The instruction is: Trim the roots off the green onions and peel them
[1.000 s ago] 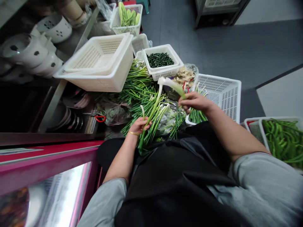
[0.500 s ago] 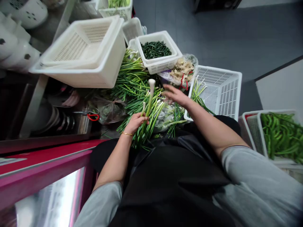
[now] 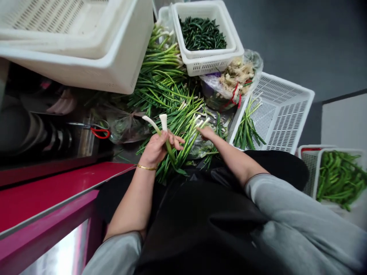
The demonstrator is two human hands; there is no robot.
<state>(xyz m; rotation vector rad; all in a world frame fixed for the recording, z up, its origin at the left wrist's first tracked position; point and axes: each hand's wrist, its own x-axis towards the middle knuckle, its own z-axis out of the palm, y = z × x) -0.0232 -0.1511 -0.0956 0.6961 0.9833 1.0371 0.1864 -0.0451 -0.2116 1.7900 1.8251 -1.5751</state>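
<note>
My left hand [image 3: 161, 148] is closed round two spring onions [image 3: 164, 130], thumb pressed on the stalks and the other fingers partly stretched. Their white ends point up and their green leaves hang down toward my lap. My right hand [image 3: 205, 133] is closed at the white ends of some spring onions [image 3: 191, 131] lying in the pile before me; its fingertips are partly hidden. Beneath and beyond both hands spreads the large heap of spring onions [image 3: 160, 89]. A clear plastic bag [image 3: 199, 147] lies under the right hand.
At the right, a white basket [image 3: 298, 110] holds a small bunch of spring onions [image 3: 249, 130]. Dark green chillies [image 3: 202, 34] fill a basket at the back, beside a bag of roots [image 3: 236, 74]. Large white crates [image 3: 123, 57] stand left, red-handled scissors [image 3: 100, 131] below. Green peppers [image 3: 340, 177] lie far right.
My right hand has come down from open above the pile to closed at the white onion ends. My left hand has tipped its spring onions leftward. The view has shifted closer to the pile.
</note>
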